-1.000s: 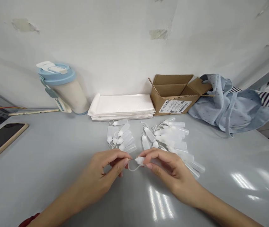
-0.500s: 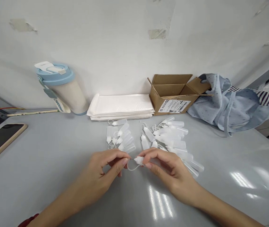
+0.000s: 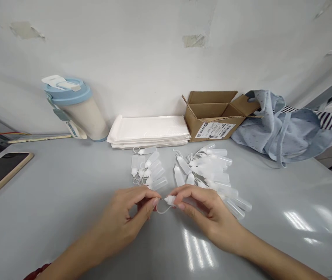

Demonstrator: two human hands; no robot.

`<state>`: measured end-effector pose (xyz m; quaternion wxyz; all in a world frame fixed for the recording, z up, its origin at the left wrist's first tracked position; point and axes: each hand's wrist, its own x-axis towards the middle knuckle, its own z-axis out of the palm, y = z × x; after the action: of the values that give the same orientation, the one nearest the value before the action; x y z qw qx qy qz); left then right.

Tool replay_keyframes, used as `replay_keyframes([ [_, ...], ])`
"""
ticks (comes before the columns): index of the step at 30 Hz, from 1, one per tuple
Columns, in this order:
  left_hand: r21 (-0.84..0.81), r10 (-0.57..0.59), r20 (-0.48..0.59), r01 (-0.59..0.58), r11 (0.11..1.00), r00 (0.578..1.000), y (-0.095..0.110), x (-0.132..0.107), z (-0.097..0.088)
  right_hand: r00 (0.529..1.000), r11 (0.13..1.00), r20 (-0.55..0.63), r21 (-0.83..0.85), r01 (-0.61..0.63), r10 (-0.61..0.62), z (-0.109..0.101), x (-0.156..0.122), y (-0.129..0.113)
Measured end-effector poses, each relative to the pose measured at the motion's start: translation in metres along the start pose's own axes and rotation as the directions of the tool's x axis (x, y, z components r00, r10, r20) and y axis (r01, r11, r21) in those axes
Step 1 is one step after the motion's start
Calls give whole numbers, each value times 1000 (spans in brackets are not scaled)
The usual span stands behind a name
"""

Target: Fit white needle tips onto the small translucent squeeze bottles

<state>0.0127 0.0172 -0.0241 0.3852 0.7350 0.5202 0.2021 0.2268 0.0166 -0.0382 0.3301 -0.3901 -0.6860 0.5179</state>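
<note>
Between my fingers is a small white needle-tip squeeze bottle (image 3: 170, 200), lying with its tip toward the left. My right hand (image 3: 203, 206) is closed on it, hiding most of its body. A thin metal needle shows between the bottle's tip and my left fingertips. My left hand (image 3: 138, 208) pinches the far end of the bottle's cap strap (image 3: 163, 212), which loops below; the cap itself is hidden by the fingers. Beyond my left hand lies a small group of similar bottles (image 3: 154, 171). A larger pile of bottles (image 3: 212, 167) spreads out beyond my right hand.
A stack of white packets (image 3: 150, 130) lies against the wall, beside an open cardboard box (image 3: 212, 124). At the left stand a blue-lidded tumbler (image 3: 84, 112) and a phone (image 3: 1, 175) lying flat. Light blue cloth (image 3: 288, 132) is bunched at the right.
My left hand and the bottle have shifted very slightly, and more of the needle shows between tip and fingers. The bottles on the table are unmoved.
</note>
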Motion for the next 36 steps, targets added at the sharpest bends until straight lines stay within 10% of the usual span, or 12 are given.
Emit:
replay_keyframes([
  [25, -87, -104, 35, 106, 990, 994, 0, -1, -7, 998, 998, -17, 3, 68, -68, 8, -4, -3],
  [36, -100, -104, 13, 105, 989, 994, 2, 0, -6, 981, 979, -64, 103, -174, 181, 8, -4, -3],
])
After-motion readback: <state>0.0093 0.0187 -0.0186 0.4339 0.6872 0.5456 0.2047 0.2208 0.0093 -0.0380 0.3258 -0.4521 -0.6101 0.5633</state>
